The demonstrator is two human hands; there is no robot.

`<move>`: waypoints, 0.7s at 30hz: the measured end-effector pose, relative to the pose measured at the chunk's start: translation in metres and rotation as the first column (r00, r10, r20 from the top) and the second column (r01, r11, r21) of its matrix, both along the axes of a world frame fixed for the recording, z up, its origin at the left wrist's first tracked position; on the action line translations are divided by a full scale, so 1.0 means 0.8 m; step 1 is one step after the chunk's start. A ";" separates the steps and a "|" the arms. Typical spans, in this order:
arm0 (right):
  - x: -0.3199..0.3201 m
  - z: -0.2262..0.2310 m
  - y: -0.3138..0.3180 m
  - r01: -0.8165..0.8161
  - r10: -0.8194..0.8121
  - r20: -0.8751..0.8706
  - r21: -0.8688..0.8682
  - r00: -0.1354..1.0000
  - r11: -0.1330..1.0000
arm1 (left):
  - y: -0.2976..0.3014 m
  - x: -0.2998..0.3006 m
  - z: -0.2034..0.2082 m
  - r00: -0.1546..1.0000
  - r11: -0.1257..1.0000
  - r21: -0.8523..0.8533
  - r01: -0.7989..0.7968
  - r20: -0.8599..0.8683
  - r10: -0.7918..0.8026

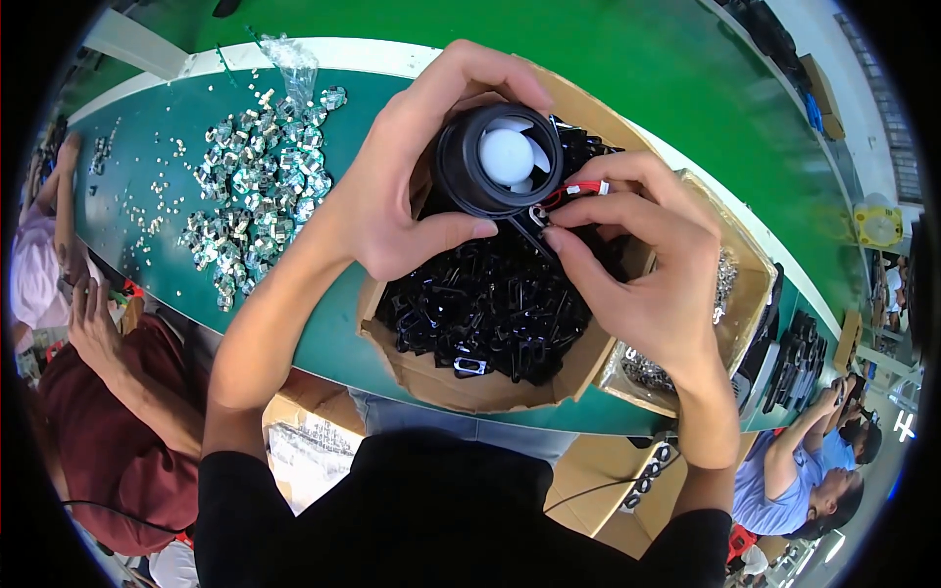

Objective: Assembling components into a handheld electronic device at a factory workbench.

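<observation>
My left hand (397, 186) is wrapped round a black cylindrical fan housing (453, 169), fingers over its far side and thumb along the near side. Inside its round opening sits a white fan wheel (507, 157) with a domed hub. From the housing's right side come red wires (580, 187) ending in a small white connector, which lies by the fingers of my right hand (637, 245). That hand's thumb and index finger pinch at the housing's lower right edge, beside a small shiny piece (538, 214); what exactly they grip is too small to make out.
Below my hands, an open cardboard box (431, 384) holds many glossy black parts (490, 304). A tray (750, 279) of small metal pieces stands to its right, with black flat parts (796, 363) beyond. Small circuit boards (265, 186) lie heaped on the green table (338, 328). Co-workers sit on both sides.
</observation>
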State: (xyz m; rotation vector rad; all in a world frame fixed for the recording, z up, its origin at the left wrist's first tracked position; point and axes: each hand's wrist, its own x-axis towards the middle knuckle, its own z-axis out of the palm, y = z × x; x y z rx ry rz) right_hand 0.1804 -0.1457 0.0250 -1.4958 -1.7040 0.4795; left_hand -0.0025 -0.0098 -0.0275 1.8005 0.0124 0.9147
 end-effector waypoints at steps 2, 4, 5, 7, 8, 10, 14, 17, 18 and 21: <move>0.000 -0.001 -0.002 0.006 -0.006 0.033 0.002 0.999 1.000 | 0.000 0.000 0.001 1.000 1.000 0.005 -0.003 0.003 0.003; -0.001 -0.002 -0.004 0.011 -0.011 0.067 0.005 0.998 1.000 | 0.000 0.001 0.001 1.000 1.000 0.025 0.003 -0.010 -0.003; -0.002 -0.002 -0.003 0.015 -0.017 0.096 0.027 0.995 1.000 | 0.000 0.000 0.001 1.000 1.000 0.023 0.003 -0.011 -0.002; -0.004 -0.002 -0.004 0.017 -0.023 0.124 0.049 0.992 0.999 | 0.000 0.000 0.001 1.000 1.000 0.028 0.004 -0.011 -0.003; -0.004 -0.003 -0.004 0.022 -0.030 0.126 0.060 0.992 0.998 | 0.001 -0.001 0.001 1.000 1.000 0.027 0.002 -0.011 -0.002; -0.005 -0.005 -0.003 0.027 -0.035 0.126 0.070 0.991 0.997 | 0.003 -0.001 0.000 1.000 0.999 0.053 0.009 -0.003 -0.009; -0.005 -0.009 -0.004 0.029 -0.038 0.106 0.089 0.994 0.996 | 0.001 -0.001 0.001 1.000 0.999 0.047 0.004 -0.001 -0.004; -0.006 -0.010 -0.003 0.031 -0.039 0.095 0.076 0.995 0.997 | 0.002 -0.002 0.000 1.000 0.999 0.036 -0.008 -0.011 0.008; -0.007 -0.010 -0.003 0.034 -0.041 0.090 0.075 0.995 0.997 | 0.002 -0.002 -0.001 1.000 0.999 0.032 -0.008 -0.012 0.009; -0.004 -0.006 -0.003 0.025 -0.032 0.115 0.055 0.993 0.998 | 0.003 -0.001 -0.001 1.000 1.000 0.026 -0.011 -0.006 0.011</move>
